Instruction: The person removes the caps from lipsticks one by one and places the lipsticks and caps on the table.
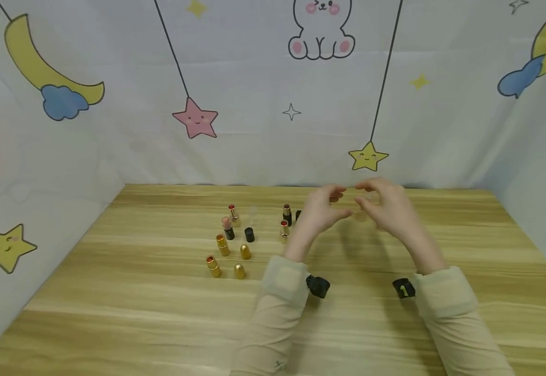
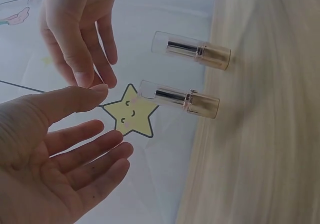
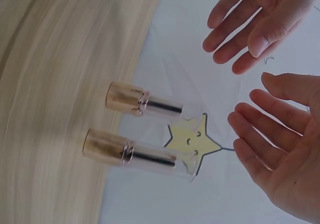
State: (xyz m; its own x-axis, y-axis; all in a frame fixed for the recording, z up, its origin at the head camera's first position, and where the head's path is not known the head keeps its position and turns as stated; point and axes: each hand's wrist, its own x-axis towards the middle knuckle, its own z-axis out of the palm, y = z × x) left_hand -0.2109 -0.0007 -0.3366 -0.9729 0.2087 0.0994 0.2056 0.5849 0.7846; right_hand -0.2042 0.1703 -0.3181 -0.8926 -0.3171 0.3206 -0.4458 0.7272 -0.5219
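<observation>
My left hand (image 1: 322, 211) and right hand (image 1: 387, 209) are raised over the far right part of the wooden table, palms facing each other and fingers loosely bent. Nothing is held in either one. Beyond them, two capped lipsticks stand upright, side by side, with gold bases and clear caps. The left wrist view shows one lipstick (image 2: 212, 56) and the other lipstick (image 2: 201, 105) apart from my fingertips. From the right wrist, both fingers (image 3: 255, 149) and lipsticks appear with a gap between them. In the head view my hands mostly hide the pair.
Left of my hands stand several uncapped lipsticks, among them a gold one (image 1: 222, 245), a pink one (image 1: 228, 228) and a dark-cased one (image 1: 287, 214). Near them are a gold cap (image 1: 245, 252) and a black cap (image 1: 249, 235). A printed curtain (image 1: 254, 151) hangs behind the table.
</observation>
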